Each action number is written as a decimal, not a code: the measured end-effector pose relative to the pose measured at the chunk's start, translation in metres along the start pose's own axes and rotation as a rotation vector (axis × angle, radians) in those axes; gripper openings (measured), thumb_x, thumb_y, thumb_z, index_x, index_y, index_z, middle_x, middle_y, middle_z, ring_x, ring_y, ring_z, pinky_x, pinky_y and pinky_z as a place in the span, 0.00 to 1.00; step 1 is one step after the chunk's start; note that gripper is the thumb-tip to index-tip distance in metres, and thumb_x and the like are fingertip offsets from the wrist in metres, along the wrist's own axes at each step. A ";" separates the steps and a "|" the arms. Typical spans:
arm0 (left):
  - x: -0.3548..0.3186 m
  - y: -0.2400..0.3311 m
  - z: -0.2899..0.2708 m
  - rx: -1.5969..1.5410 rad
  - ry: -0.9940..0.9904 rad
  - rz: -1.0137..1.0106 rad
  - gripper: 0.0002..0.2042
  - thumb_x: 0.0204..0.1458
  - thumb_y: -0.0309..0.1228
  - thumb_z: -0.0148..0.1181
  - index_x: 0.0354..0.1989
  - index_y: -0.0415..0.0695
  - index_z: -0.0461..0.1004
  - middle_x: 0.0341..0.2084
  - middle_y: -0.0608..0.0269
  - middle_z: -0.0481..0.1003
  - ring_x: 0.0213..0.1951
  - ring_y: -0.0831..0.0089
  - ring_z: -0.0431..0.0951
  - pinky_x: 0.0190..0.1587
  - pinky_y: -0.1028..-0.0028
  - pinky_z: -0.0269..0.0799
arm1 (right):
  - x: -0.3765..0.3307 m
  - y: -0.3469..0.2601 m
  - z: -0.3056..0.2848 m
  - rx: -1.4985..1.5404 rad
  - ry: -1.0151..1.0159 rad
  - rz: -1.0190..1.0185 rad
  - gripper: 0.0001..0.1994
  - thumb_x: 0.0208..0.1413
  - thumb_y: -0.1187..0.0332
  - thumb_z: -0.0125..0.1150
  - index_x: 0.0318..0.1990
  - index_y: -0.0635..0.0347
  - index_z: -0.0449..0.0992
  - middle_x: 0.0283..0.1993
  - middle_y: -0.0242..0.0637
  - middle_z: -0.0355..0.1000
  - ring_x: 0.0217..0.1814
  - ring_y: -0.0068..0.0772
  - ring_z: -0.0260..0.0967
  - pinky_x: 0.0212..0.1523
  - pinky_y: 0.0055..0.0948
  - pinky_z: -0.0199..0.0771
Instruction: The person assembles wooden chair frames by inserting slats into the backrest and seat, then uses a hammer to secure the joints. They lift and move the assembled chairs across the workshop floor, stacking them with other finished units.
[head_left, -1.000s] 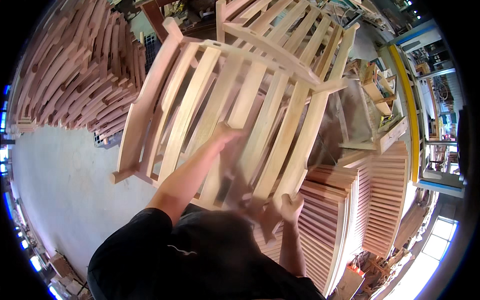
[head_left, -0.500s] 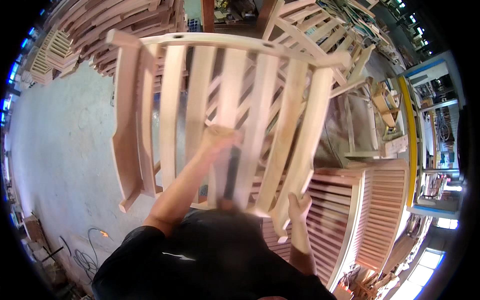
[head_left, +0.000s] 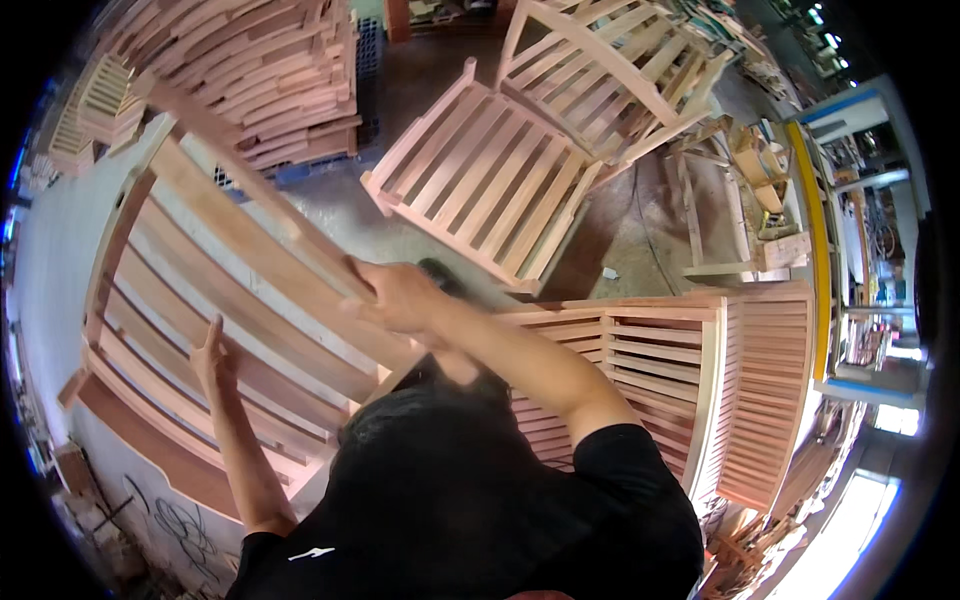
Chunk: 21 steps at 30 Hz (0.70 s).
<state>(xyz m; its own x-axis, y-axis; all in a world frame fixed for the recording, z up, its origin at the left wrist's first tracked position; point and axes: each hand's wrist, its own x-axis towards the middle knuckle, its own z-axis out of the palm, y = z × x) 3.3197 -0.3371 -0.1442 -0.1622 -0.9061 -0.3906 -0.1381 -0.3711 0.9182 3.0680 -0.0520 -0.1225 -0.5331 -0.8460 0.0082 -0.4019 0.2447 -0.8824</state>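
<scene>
A pale slatted wooden seat frame [head_left: 240,245] tilts across the left side of the view, above the floor. My right hand [head_left: 400,297] is closed round its long outer rail [head_left: 285,215], at the end nearest my body. Among the slats, my left hand [head_left: 213,360] grips one slat with its thumb up; its other fingers are partly hidden. A second slatted wooden frame [head_left: 485,170] rests on the floor ahead, with another slatted piece [head_left: 600,75] touching it behind.
Stacked slatted panels [head_left: 660,370] stand close on my right. A big pile of curved wooden parts [head_left: 290,70] sits on a blue pallet [head_left: 310,170] at the far left. Coiled cable [head_left: 185,530] lies on the floor at lower left. A wooden stand [head_left: 720,265] is at right.
The seat frame has swung from in front of me to the left and turned. My right hand has moved from its lower right corner to the long rail. The frames behind are now uncovered.
</scene>
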 end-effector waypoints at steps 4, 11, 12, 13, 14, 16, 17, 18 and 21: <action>0.038 -0.066 -0.118 0.035 0.115 0.033 0.16 0.51 0.33 0.68 0.17 0.53 0.67 0.11 0.81 0.55 0.12 0.87 0.49 0.15 0.78 0.40 | 0.048 0.073 0.007 0.158 -0.361 0.056 0.24 0.56 0.47 0.60 0.46 0.60 0.78 0.39 0.53 0.77 0.42 0.51 0.76 0.45 0.43 0.74; 0.003 -0.124 -0.232 -0.130 0.444 -0.283 0.16 0.58 0.44 0.59 0.47 0.47 0.76 0.39 0.67 0.78 0.39 0.76 0.77 0.41 0.76 0.76 | 0.046 0.347 -0.031 -0.156 -0.251 0.621 0.20 0.53 0.54 0.63 0.38 0.66 0.81 0.36 0.53 0.79 0.40 0.45 0.78 0.42 0.39 0.74; -0.016 -0.118 -0.245 -0.131 0.414 -0.325 0.20 0.59 0.47 0.55 0.52 0.46 0.74 0.45 0.64 0.76 0.46 0.68 0.76 0.48 0.67 0.74 | 0.049 0.374 -0.034 -0.009 -0.174 0.741 0.19 0.54 0.55 0.64 0.39 0.66 0.80 0.33 0.47 0.78 0.36 0.40 0.75 0.38 0.36 0.73; -0.036 -0.114 -0.257 -0.137 0.384 -0.367 0.24 0.60 0.51 0.51 0.57 0.45 0.71 0.51 0.60 0.75 0.53 0.60 0.74 0.56 0.58 0.72 | 0.056 0.402 -0.037 0.133 -0.094 0.858 0.19 0.55 0.56 0.64 0.39 0.67 0.79 0.30 0.42 0.77 0.31 0.35 0.73 0.34 0.34 0.72; -0.061 -0.111 -0.255 -0.181 0.482 -0.383 0.23 0.61 0.50 0.51 0.56 0.46 0.72 0.51 0.60 0.75 0.53 0.59 0.74 0.56 0.57 0.71 | 0.067 0.429 -0.041 0.263 -0.011 0.967 0.18 0.55 0.57 0.65 0.39 0.68 0.79 0.27 0.36 0.76 0.27 0.31 0.70 0.30 0.31 0.71; -0.106 -0.093 -0.241 -0.271 0.626 -0.464 0.23 0.62 0.49 0.50 0.58 0.46 0.71 0.53 0.60 0.73 0.55 0.59 0.73 0.59 0.56 0.69 | 0.093 0.491 -0.047 0.375 0.134 1.028 0.18 0.55 0.58 0.66 0.40 0.68 0.78 0.28 0.34 0.75 0.28 0.25 0.69 0.29 0.28 0.70; -0.124 -0.078 -0.228 -0.323 0.676 -0.529 0.24 0.62 0.49 0.50 0.60 0.46 0.69 0.56 0.60 0.72 0.57 0.59 0.71 0.61 0.56 0.67 | 0.107 0.529 -0.046 0.433 0.207 1.058 0.18 0.55 0.59 0.67 0.41 0.68 0.78 0.29 0.33 0.75 0.28 0.22 0.68 0.29 0.26 0.69; -0.137 -0.060 -0.214 -0.327 0.717 -0.551 0.24 0.62 0.50 0.50 0.60 0.46 0.69 0.56 0.60 0.72 0.58 0.59 0.71 0.61 0.56 0.67 | 0.122 0.573 -0.038 0.333 0.291 1.080 0.22 0.54 0.59 0.68 0.45 0.72 0.76 0.35 0.38 0.75 0.33 0.27 0.70 0.34 0.28 0.71; -0.179 -0.037 -0.168 -0.243 0.805 -0.541 0.25 0.62 0.50 0.50 0.61 0.46 0.67 0.57 0.59 0.70 0.58 0.59 0.70 0.61 0.56 0.67 | 0.185 0.628 -0.044 0.281 0.304 1.106 0.44 0.44 0.50 0.70 0.64 0.73 0.64 0.65 0.62 0.62 0.69 0.54 0.61 0.65 0.40 0.63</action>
<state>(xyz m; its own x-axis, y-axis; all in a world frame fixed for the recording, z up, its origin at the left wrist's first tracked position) 3.5179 -0.1951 -0.0977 0.5861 -0.4368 -0.6825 0.2205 -0.7245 0.6530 2.6845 -0.0341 -0.6547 -0.6594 -0.0825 -0.7472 0.5472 0.6289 -0.5523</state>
